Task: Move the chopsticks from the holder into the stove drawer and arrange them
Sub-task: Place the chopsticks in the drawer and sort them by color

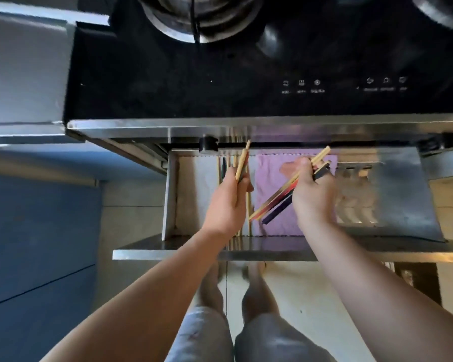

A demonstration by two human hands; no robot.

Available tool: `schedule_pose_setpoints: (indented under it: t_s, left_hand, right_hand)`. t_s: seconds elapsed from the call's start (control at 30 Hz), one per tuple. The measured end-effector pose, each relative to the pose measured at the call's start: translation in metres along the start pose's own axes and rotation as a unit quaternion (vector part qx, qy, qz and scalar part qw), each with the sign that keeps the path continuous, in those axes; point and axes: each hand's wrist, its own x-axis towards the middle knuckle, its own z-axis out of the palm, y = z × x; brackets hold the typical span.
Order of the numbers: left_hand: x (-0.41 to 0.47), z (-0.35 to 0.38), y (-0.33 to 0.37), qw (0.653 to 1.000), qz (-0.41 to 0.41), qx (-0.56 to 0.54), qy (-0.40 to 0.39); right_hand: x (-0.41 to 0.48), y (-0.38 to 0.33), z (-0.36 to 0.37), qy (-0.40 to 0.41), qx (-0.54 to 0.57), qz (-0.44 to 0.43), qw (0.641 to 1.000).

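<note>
The steel stove drawer [191, 246] is pulled out under the black cooktop. My left hand [226, 205] grips a pair of pale wooden chopsticks [242, 159], their tips pointing up toward the stove. My right hand [313, 194] holds a bundle of several mixed chopsticks [275, 202], wooden, red and dark, slanting down to the left over a purple cloth [270, 173] on the drawer floor. A few wooden chopsticks [249, 212] lie lengthwise in the drawer beside the cloth, partly hidden by my left hand. No holder is in view.
The black glass cooktop [220, 82] with burners and touch controls sits above. A slotted steel rack [356, 194] fills the drawer's right part. A blue cabinet front [37, 231] stands at the left. My legs and the tiled floor [298, 296] are below the drawer's front edge.
</note>
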Motion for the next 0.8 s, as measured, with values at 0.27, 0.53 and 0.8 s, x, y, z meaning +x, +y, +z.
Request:
schedule_pose_setpoints:
  t_s: [0.27,0.53,0.8]
  left_hand:
    - [0.053,0.054,-0.095,0.990,-0.134,-0.048,-0.009]
    - [0.098,0.076,-0.168,0.974,-0.225,-0.011,-0.039]
    - [0.098,0.063,-0.200,0.955,-0.254,0.136,-0.064]
  right_hand:
    - [0.064,0.087,0.070,-0.086,-0.033,0.044,0.995]
    - [0.107,0.139,0.132,-0.150,-0.067,0.098,0.982]
    - [0.121,0.179,0.138,-0.174,-0.320,0.033,0.931]
